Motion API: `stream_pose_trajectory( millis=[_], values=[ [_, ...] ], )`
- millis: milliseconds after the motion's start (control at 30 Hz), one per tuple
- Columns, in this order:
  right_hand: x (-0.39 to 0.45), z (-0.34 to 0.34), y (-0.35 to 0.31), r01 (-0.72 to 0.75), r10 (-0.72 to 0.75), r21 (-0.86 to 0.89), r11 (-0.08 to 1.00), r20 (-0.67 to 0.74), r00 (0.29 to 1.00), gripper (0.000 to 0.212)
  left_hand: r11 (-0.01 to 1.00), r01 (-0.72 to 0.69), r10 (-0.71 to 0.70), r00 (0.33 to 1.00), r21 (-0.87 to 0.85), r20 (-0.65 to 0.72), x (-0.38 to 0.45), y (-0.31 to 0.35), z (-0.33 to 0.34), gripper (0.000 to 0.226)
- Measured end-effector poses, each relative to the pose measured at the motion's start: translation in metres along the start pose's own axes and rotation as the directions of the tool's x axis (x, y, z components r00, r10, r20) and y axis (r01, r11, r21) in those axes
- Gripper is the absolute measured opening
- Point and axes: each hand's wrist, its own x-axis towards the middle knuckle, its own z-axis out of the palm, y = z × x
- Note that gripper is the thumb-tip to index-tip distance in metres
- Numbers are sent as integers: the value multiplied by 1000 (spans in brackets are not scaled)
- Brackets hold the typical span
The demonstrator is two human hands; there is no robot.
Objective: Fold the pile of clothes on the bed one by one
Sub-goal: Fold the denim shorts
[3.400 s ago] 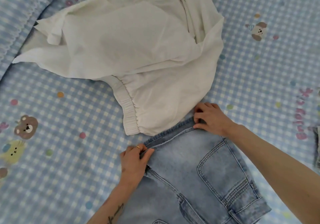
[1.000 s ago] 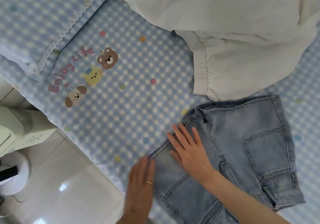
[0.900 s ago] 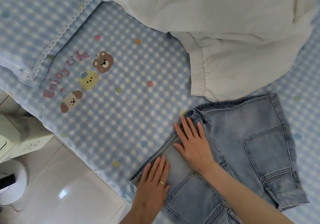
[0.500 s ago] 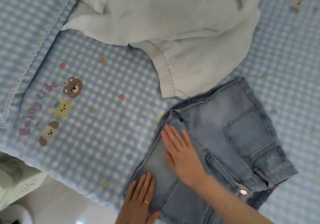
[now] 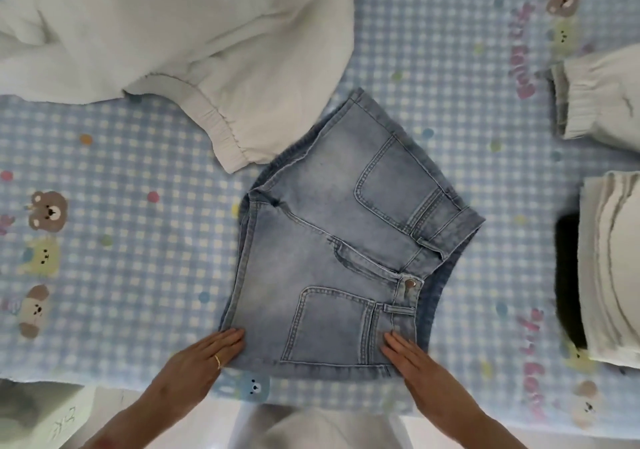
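Left hand: laid flat, fingers straight, fingertips pressed on the near left corner of the denim shorts; a ring is worn on one finger.
Right hand: laid flat and unclenched, fingertips pressed on the shorts' near right corner, just below the waistband button.
Denim shorts: spread flat on the bed, reaching away from both hands, front side up.
White garment: heaped beyond the left hand, its elastic hem touching the shorts' far edge.
Folded pale clothes: well right of the right hand, possibly stacked on something dark.
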Motion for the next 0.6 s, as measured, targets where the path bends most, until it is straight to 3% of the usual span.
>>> stream_pose_trajectory(
  millis=[33,100,167,200,300,400,467,600],
  values=[
    [-8,1,1,34,-31,79,996,-39,999,65,999,-28,28,1000,-19,-2,-4,1,-9,62],
    [-21,0,2,47,-37,277,960,-40,998,55,978,-13,11,1000,-210,-11,-12,4,-24,51],
    [-25,-14,4,-80,100,520,850,-10,995,45,854,168,-184,983,-492,15,-11,6,-46,30],
    [-25,-27,6,-107,179,618,779,-55,982,40,760,256,-293,955,-598,36,-4,4,-56,32],
    [-12,-63,21,-86,447,779,621,-262,855,27,603,280,-494,866,-747,-74,48,-3,-96,28],
    [12,-94,38,8,621,887,461,-329,711,21,595,156,-549,796,-789,-256,130,-9,-139,24],
    [28,-108,51,46,687,914,403,-335,645,18,627,145,-536,794,-766,-289,185,-15,-157,15],
    [45,-121,80,11,756,913,408,-344,557,15,719,172,-486,817,-673,-310,271,-28,-171,5]
  ],
)
